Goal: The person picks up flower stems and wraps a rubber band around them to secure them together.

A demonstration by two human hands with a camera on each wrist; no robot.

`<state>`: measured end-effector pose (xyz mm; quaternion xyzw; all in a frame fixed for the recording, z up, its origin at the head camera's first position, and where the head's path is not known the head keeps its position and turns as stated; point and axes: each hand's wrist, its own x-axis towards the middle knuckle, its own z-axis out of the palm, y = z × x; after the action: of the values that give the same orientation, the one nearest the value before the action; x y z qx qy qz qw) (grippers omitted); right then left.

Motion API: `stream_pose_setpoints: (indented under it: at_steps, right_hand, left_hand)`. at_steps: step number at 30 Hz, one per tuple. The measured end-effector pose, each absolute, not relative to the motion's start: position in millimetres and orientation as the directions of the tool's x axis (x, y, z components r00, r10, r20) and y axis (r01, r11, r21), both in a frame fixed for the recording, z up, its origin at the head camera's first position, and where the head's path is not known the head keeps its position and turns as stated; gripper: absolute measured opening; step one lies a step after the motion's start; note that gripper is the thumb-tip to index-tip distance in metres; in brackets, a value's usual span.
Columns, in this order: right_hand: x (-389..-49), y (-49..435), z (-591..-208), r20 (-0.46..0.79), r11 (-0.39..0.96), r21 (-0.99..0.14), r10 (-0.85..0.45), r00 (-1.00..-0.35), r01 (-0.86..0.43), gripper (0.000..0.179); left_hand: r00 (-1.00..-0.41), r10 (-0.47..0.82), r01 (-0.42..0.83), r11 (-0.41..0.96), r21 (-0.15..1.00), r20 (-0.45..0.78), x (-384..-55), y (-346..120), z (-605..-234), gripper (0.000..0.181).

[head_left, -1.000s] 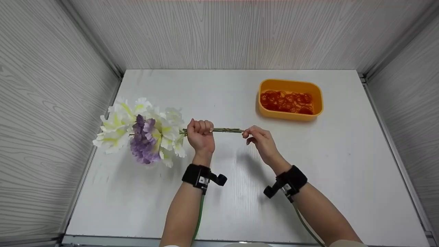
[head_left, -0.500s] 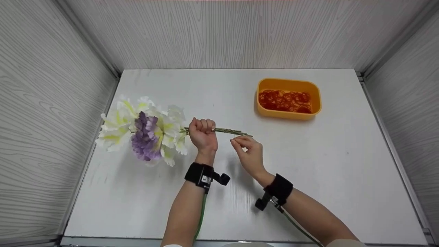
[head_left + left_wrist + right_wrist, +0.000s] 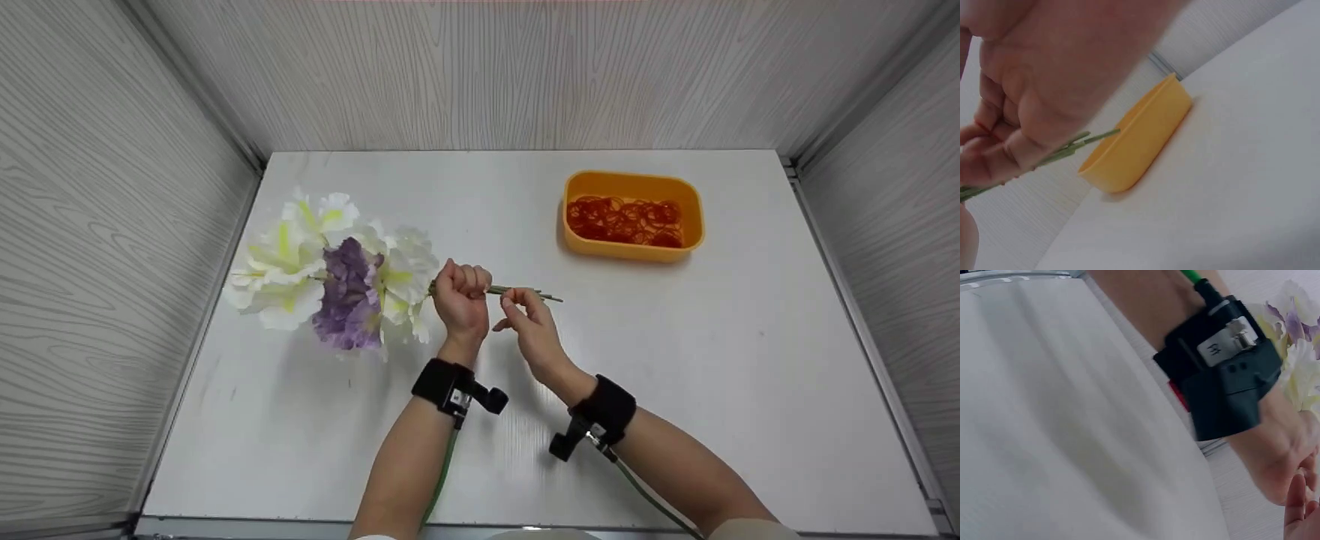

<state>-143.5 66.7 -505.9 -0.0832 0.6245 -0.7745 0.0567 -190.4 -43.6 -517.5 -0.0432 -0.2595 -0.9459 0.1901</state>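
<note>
Artificial white flowers (image 3: 281, 266) and a purple flower (image 3: 346, 300) form a bunch on the left, held sideways above the table. My left hand (image 3: 462, 296) grips their green stems (image 3: 551, 297) just below the blooms. Close beside it, my right hand (image 3: 536, 334) has curled fingers at the stems, past the left fist. In the left wrist view, a thin red rubber band (image 3: 988, 130) crosses the right fingers, which pinch it next to the stems (image 3: 1075, 147). How the band runs round the stems is hidden by the fingers.
A yellow-orange tub (image 3: 634, 253) with a heap of red rubber bands (image 3: 622, 223) stands at the back right of the white table (image 3: 750, 390). Wood-grain panels (image 3: 480, 75) enclose the back and both sides. Each wrist carries a strapped camera with a green cable.
The right hand has moved left from the stem ends, dipped below the stems, then come up close to the left hand. The left hand and bunch have shifted slightly right.
</note>
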Motion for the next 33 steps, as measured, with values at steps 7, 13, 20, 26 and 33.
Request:
stream_pose_setpoints:
  at_steps: [7,13,20,26,33]
  right_hand:
    - [-163.1,83.7,-480.5,-0.087,-0.248,-0.956,-0.279,-0.956,0.159,0.016]
    - [-178.8,98.0,-476.8,-0.122,-0.291,-0.929,-0.346,-0.93,0.23,0.022]
    - [-183.3,97.7,-487.9,-0.057,-0.266,-0.951,-0.355,-0.933,0.159,0.021]
    - [-175.3,89.8,-498.6,0.105,-0.074,-0.994,-0.321,-0.941,-0.086,0.018]
    - [-158.1,90.0,-508.6,0.448,0.301,-0.803,-0.267,-0.853,-0.515,0.009]
  left_hand:
    - [-0.963,-0.141,0.244,-0.814,0.528,0.228,-187.7,-42.6,-524.4,0.043]
    - [-0.978,-0.069,0.16,-0.847,0.506,0.194,-187.6,-42.0,-528.5,0.045]
    - [-0.989,-0.018,0.072,-0.929,0.364,0.15,-190.1,-48.6,-536.3,0.049]
    - [-0.997,-0.064,0.069,-0.986,0.153,0.034,-191.7,-49.6,-538.1,0.048]
    - [-0.958,-0.278,0.271,-0.957,0.101,-0.067,-199.3,-58.2,-527.7,0.04]
